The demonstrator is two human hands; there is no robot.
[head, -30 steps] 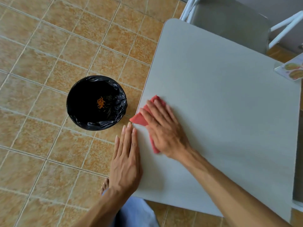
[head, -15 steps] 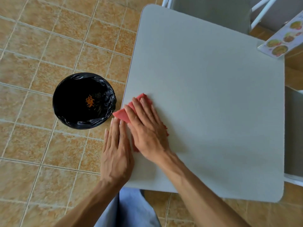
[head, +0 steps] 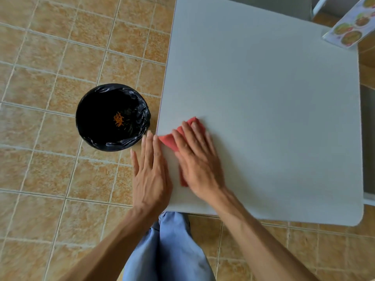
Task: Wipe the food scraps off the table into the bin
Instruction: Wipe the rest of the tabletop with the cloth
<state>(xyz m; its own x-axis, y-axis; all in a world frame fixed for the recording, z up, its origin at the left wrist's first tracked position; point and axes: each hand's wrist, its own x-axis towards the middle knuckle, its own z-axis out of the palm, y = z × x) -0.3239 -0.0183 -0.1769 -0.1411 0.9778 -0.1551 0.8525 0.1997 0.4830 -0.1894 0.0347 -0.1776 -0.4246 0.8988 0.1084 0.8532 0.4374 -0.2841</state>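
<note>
A red cloth (head: 170, 139) lies at the left edge of the grey table (head: 274, 110), one corner poking past the edge. My right hand (head: 197, 159) presses flat on the cloth, fingers spread and pointing away from me. My left hand (head: 151, 171) is flat and held along the table's left edge, just beside the cloth, holding nothing. On the floor left of the table stands a round bin (head: 89, 136) lined with a black bag. Orange food scraps (head: 118, 119) lie at its bottom. No scraps show on the table top.
A laminated menu card (head: 351, 27) sits at the table's far right corner. A grey chair (head: 284, 5) stands behind the table. The floor (head: 50, 67) is tan tile. My blue-trousered legs (head: 168, 250) are below the table's near edge.
The view has shifted as my head moved, so the table and bin sit differently in the frame. Both hands stay at the table's left edge, the right one still on the cloth.
</note>
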